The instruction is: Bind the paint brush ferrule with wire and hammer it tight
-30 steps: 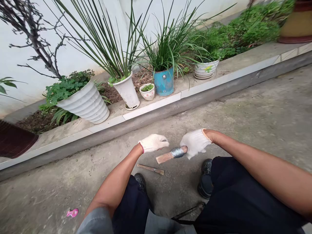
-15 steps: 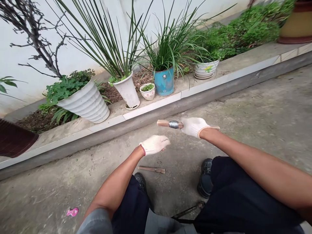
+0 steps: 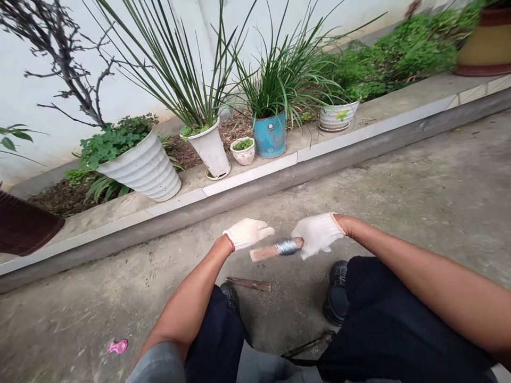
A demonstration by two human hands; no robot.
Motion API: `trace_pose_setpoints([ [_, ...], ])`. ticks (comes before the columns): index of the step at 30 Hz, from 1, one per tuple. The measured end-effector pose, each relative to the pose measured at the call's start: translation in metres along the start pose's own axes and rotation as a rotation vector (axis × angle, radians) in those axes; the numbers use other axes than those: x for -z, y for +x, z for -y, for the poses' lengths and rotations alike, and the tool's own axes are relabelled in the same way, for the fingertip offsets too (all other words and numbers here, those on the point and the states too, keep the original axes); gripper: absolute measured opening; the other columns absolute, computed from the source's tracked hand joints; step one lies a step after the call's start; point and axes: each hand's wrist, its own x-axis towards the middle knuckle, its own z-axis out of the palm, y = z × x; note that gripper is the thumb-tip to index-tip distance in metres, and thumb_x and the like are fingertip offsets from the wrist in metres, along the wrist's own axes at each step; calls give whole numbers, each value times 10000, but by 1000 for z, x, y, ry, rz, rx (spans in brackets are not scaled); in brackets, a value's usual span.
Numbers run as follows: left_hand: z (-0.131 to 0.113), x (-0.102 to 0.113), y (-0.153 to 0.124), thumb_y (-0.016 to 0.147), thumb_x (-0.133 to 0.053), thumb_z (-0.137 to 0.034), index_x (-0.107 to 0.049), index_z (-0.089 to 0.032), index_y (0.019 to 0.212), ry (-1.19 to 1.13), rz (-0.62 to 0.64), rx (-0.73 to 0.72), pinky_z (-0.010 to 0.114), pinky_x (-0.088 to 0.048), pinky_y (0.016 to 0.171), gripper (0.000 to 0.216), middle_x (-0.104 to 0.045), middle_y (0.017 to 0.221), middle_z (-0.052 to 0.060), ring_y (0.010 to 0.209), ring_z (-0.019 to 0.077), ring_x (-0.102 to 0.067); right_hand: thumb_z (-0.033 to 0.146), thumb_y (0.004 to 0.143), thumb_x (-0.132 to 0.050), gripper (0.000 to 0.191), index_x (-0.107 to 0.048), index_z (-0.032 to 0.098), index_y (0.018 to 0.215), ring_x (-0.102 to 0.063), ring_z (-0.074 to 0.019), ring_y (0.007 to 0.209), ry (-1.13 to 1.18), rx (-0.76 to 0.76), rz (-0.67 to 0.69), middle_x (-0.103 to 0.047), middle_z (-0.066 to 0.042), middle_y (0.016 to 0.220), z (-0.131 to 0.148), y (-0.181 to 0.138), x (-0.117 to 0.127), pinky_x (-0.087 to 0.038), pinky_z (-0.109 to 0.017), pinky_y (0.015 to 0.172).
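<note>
My right hand [image 3: 317, 233], in a white knit glove, is closed round a wooden handle [image 3: 267, 251] bound with a band of grey wire [image 3: 286, 247]; its free end points left and slightly down. My left hand [image 3: 247, 232], also gloved, is curled into a loose fist just left of that end, and I cannot make out what is in it. A flat, narrow metal piece [image 3: 248, 283] lies on the concrete below my hands, between my black shoes [image 3: 337, 292]. I sit with my knees apart.
A low concrete curb [image 3: 255, 183] runs across in front of me, carrying a ribbed white pot [image 3: 139, 169], a tall white pot [image 3: 211, 150], a small bowl pot [image 3: 243, 151], a blue pot [image 3: 270, 133] and another white pot [image 3: 337, 116]. A pink scrap [image 3: 118, 347] lies on the ground at left.
My right hand raised the handle to the level of the curb half a second ago and has brought it back down beside my left hand. My left hand stayed nearly still.
</note>
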Motion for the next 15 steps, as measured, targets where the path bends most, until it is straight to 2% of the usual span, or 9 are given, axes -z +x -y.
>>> trace_pose_setpoints([
  [3, 0, 0, -1, 1035, -465, -429, -725, -189, 1064, -64, -13, -13, 263, -444, 734, 355, -759, 1003, 63, 855, 197, -671, 438, 732, -679, 271, -589, 195, 814, -599, -145, 489, 94, 9, -241, -640, 0, 648, 7, -6, 8, -395, -222, 448],
  [6, -8, -3, 0, 1075, -339, -441, -709, -170, 1001, -124, -67, 81, 277, -449, 717, 464, -745, 896, 66, 783, 194, -666, 468, 807, -636, 285, -597, 192, 866, -618, -145, 520, 184, -4, -470, -671, -21, 705, 11, 1, 14, -420, -224, 491],
  [9, -20, -9, 4, 1076, -314, -431, -668, -195, 926, -145, -34, 102, 280, -447, 706, 451, -718, 806, 34, 725, 186, -653, 509, 887, -556, 336, -660, 195, 944, -691, -200, 653, 66, -141, -639, -731, -83, 813, 10, 16, 21, -476, -258, 610],
  [12, -26, -12, 6, 1060, -354, -372, -650, -207, 936, -158, 28, 105, 271, -452, 712, 361, -711, 791, 20, 724, 180, -655, 422, 905, -534, 325, -723, 205, 1056, -734, -292, 902, -195, -370, -734, -763, -158, 994, 4, 26, 26, -510, -336, 764],
  [15, -20, -12, 7, 1054, -366, -360, -660, -208, 951, -65, 18, 96, 277, -452, 725, 347, -726, 848, 39, 759, 189, -663, 276, 873, -563, 357, -747, 138, 1146, -721, -342, 1027, -361, -470, -662, -746, -238, 1076, -2, 32, 23, -513, -395, 842],
])
